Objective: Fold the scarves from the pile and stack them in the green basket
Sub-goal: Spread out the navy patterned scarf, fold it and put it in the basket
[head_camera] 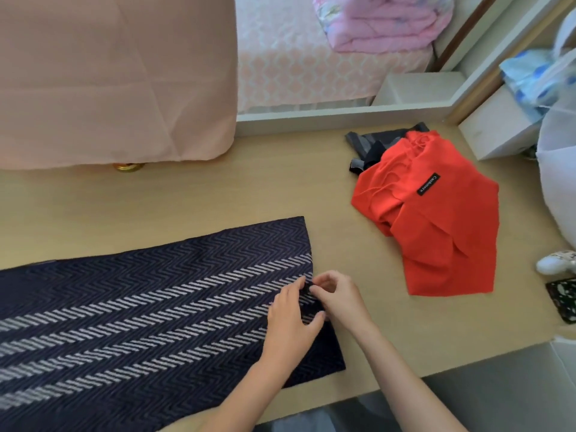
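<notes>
Work surface: desk (218, 194). Spread flat along its near left, presumably to keep the fold square: navy scarf (140, 307). Set well apart at right, clear of the folding area: red scarf (436, 229), crumpled over grey scarf (361, 141). Pinching the navy scarf's right end edge, probably to lift it over: left hand (290, 322) and right hand (339, 300). Green basket: not in view.

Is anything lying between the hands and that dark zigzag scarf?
Nothing visible does: the left hand and right hand both pinch the navy scarf at its right edge. The green basket is out of view.
</notes>
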A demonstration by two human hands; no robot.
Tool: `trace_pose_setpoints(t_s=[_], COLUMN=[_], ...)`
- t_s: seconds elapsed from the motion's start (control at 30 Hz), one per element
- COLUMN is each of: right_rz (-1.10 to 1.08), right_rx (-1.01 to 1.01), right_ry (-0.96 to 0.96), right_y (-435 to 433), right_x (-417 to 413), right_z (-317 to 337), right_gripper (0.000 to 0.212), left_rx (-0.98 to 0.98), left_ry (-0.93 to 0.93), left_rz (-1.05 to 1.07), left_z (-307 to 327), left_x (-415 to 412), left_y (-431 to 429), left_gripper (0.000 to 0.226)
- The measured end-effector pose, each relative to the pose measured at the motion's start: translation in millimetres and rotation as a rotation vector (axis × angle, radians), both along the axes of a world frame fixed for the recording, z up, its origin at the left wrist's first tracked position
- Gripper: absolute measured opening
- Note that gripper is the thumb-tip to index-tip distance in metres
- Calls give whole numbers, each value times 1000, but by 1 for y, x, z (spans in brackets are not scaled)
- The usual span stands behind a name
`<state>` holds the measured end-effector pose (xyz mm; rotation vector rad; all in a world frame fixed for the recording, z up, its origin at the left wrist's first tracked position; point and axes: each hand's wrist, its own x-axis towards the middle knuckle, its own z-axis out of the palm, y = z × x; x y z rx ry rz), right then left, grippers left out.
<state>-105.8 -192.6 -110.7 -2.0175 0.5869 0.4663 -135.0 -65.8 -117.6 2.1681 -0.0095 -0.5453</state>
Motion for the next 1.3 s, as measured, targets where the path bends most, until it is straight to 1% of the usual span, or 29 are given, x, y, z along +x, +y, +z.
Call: trace_pose_setpoints(t_s=[0.07,0.1,0.13,0.2,0.23,0.3,0.37,0.4,0.43,0.5,0.53,0.63,0.67,0.7,0.77,0.8,0.87,0.9,0.93,1.0,1.03,1.1,1.13,1.2,1.23,1.3], right_rz=[-46,-30,31,190,259,438,766,973,1171,1471,1571,1743,1754,1737,1653,1621,1569,1545,1524,1479,1437,1332,1301,1272,1257,1229], right_rx=[181,268,306,289,243,51,-214,-299,-328,-314,-299,-230,-225,-218,-195,-200,-226,-231,-242,-262,-230,-79,2,85,118,199], right_ry=[12,23,31,-17,-79,-244,-369,-387,-389,-410,-452,-560,-568,-569,-541,-528,-472,-429,-401,-338,-293,-201,-183,-170,-168,-161], right_y=[2,3,4,3,3,1,4,9,18,41,53,91,103,114,136,147,171,183,197,226,241,276,296,341,365,416], right_x=[4,6,9,17,24,45,68,78,87,100,105,115,116,117,118,119,123,125,128,132,133,129,126,116,111,97], right_z=[7,10,13,15,14,12,14,16,19,19,18,14,14,16,24,28,33,36,39,45,50,61,67,77,81,89], right_gripper=[7,7,8,15,25,54,74,78,79,73,63,19,12,14,28,32,37,37,34,26,20,14,13,14,14,15], left_rx=[-135,-177,-195,-191,-178,-153,-163,-152,-126,-72,-74,-88,-79,-69,-61,-62,-98,-113,-136,-175,-179,-212,-245,-287,-298,-331], left_ry=[117,151,159,156,158,165,144,130,110,88,89,77,96,122,152,173,261,279,266,170,111,89,102,94,63,-12], left_rz=[153,238,313,453,514,593,631,641,646,656,673,704,701,689,689,719,852,931,995,1084,1107,1177,1227,1354,1426,1589], left_z=[6,8,8,7,6,3,3,3,3,5,8,18,22,22,23,24,26,30,34,41,43,42,42,42,43,50], left_x=[2,3,3,2,2,-1,-5,-8,-11,-15,-17,-21,-24,-28,-37,-42,-51,-56,-61,-76,-84,-104,-112,-126,-133,-142], left_y=[-2,-3,-3,-1,2,7,12,15,19,27,32,52,60,70,93,106,134,150,166,200,217,248,263,294,310,345], left_gripper=[75,71,61,34,25,19,16,17,20,28,29,27,26,25,33,42,63,66,58,19,16,19,19,21,22,17])
